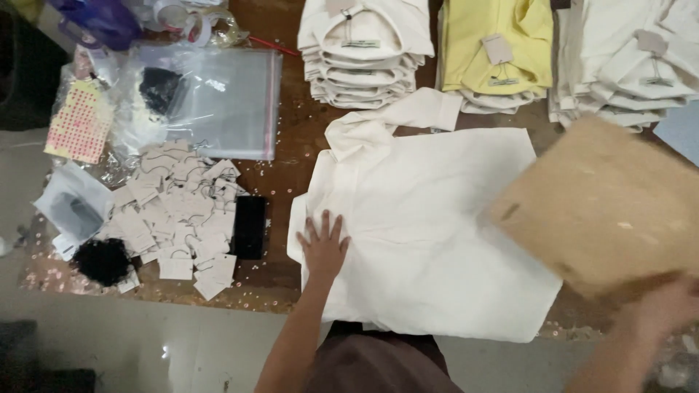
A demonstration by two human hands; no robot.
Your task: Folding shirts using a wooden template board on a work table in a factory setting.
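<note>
I am looking down at a white shirt [429, 225] lying spread flat on the table [291, 138], its collar end pointing away from me. My left hand [322, 244] is pressing flat on the shirt's near-left part, fingers spread and holding nothing. My right hand [666, 306] is gripping the near edge of a brown board [604, 207], which is hanging tilted and blurred over the shirt's right side; whether it is touching the cloth I cannot tell. Beyond the shirt, three stacks of folded shirts are sitting in a row: a cream stack [364, 54], a yellow stack [499, 51] and a white stack [626, 62], each with a paper tag on top. To the left of the shirt a black phone [249, 225] is lying just beside a loose heap of tags [182, 211]. Clear bags [218, 102] are lying farther back, with a dotted sticker sheet [79, 122] at the far left and a dark bundle of strings [103, 260] at the heap's near-left.
</note>
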